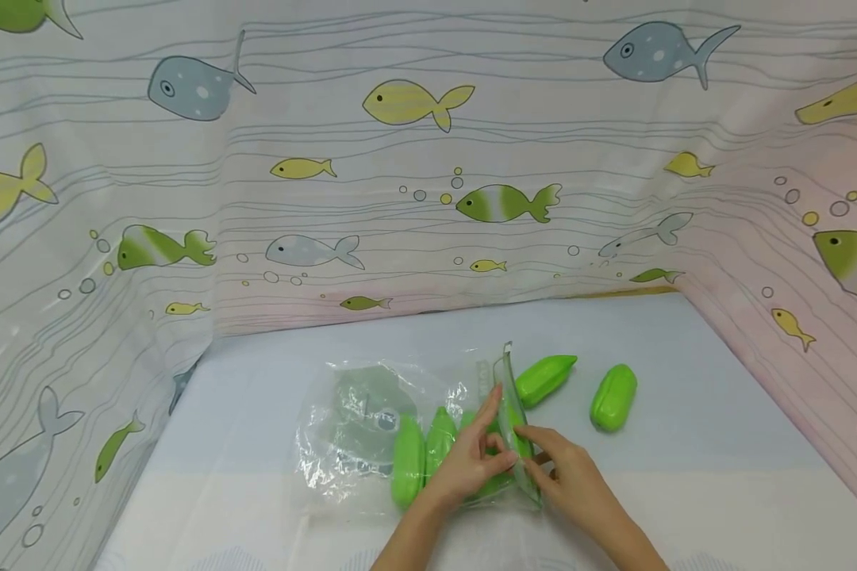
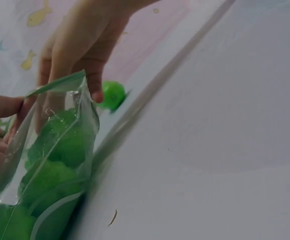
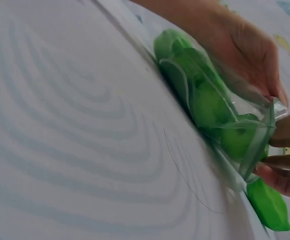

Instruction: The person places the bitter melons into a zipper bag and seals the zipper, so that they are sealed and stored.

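A clear zip-top plastic bag (image 1: 357,492) lies on its side with its mouth to the right. Several glossy green, ridged fruits like starfruit (image 1: 409,464) lie in it, side by side. My left hand (image 1: 464,472) pinches the upper edge of the mouth, its index finger stretched along the lip. At the same opening, my right hand (image 1: 578,484) pinches the bag's rim between thumb and fingers. The left wrist view shows the green zip strip (image 2: 60,82) between both hands. In the right wrist view, a fruit (image 3: 239,142) sits just inside the mouth.
Two loose green fruits lie beyond the bag: one pointed fruit (image 1: 545,379) right behind its mouth, another fruit (image 1: 613,398) farther right. The pale table cover (image 1: 721,444) extends around them. A fish-printed curtain (image 1: 414,238) encloses the back and sides.
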The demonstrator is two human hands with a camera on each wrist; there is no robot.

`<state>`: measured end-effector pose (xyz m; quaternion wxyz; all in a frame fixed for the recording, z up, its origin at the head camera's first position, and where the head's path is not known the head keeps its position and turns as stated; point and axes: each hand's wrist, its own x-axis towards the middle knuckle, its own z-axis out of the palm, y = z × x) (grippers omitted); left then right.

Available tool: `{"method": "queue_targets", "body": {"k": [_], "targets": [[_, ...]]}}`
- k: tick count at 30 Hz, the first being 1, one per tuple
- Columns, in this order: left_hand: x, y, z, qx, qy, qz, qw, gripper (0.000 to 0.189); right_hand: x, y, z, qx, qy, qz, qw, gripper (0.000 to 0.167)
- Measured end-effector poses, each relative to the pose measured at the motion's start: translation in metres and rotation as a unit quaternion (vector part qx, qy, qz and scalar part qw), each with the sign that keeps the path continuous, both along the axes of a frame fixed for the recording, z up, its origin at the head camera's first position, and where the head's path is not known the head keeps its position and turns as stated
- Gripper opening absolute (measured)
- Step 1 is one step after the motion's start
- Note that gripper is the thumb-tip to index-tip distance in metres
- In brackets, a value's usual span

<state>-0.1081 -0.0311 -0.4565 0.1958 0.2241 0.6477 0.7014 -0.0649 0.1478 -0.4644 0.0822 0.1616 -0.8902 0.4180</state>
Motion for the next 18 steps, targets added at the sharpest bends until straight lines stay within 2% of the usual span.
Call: {"method": "queue_targets", "body": {"k": [9,14,18], "targets": [[-0.0005,-0.0003,-0.0029,-0.002,0.0,0.005,1.0,0.094,-0.0027,-0.0024,-0.0005,0.003,-0.035,0.03,0.9989,0.041],[-0.0012,-0.0007,-0.0042,0.001,-0.002,0.007,1.0,0.094,-0.0044,-0.0019,-0.0052,0.009,-0.01,0.061,0.998,0.034],[-0.0016,-0.0012,-0.0062,0.004,-0.005,0.005,1.0,0.094,-0.0047,-0.0023,-0.0072,0.028,0.002,0.066,0.9974,0.034]]}}
